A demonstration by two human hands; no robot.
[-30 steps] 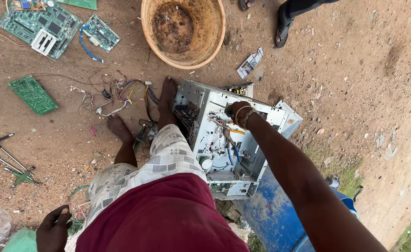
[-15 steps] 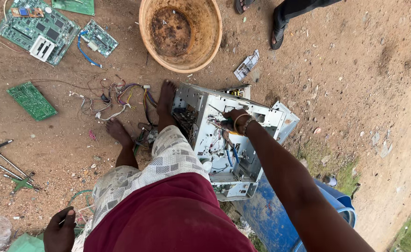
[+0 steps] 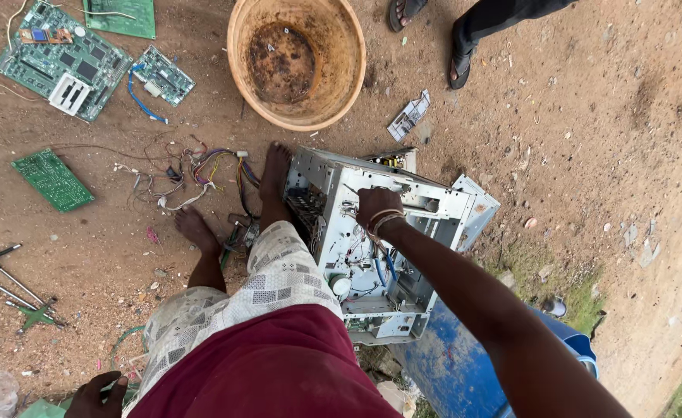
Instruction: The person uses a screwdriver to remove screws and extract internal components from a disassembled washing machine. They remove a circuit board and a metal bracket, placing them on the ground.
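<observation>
Left hand (image 3: 97,393) sits low at the bottom edge of the view, beside the person's hip, fingers curled loosely; cannot tell if it grips anything. A green scrap (image 3: 42,408) lies just beside it on the dirt.

Blue drum (image 3: 465,371) lies under the right forearm, near the bottom right. The stripped metal computer case (image 3: 379,232) rests against it, tilted, open side up, in the middle of the view. Loose blue and white wires show inside the case.

Right hand (image 3: 377,209) is on the top edge of the case, fingers bent down over the metal frame, gripping it. Bangles on that wrist.

The person's bare feet stand on the dirt just left of the case; the nearer-to-case foot touches its left wall.

Left of the feet: a tangle of coloured wires (image 3: 194,174). Further left, a small green circuit board (image 3: 52,179) and metal hand tools (image 3: 4,275) flat on the ground.

Beyond the case: a round orange basin (image 3: 297,58), dirty inside, upright. A small grey part (image 3: 409,116) lies between basin and case.

Far top left: big green circuit boards (image 3: 66,58) with a blue cable. Far top right: another person's sandalled feet (image 3: 461,66).
</observation>
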